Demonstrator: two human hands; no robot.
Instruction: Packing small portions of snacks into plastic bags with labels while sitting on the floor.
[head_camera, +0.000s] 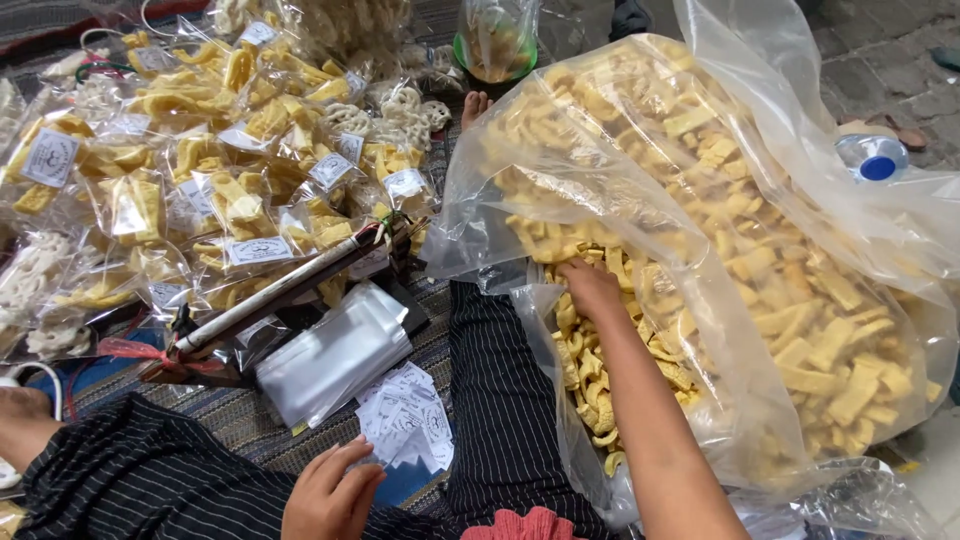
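My right hand (590, 288) reaches into the mouth of a big clear plastic bag (720, 230) full of yellow crackers (800, 300), its fingers buried among the pieces. My left hand (330, 495) rests low by my knee, fingers curled, touching the edge of a pile of small white paper labels (410, 420). Whether it pinches a label is hidden. A stack of flat empty clear bags (335, 355) lies just beyond the labels.
A heap of small sealed cracker packets with white labels (210, 180) fills the left. A long bar-shaped bag sealer (280, 290) lies in front of it. A water bottle with a blue cap (872, 158) sits at right, and a green-based bagged container (495, 45) at the top.
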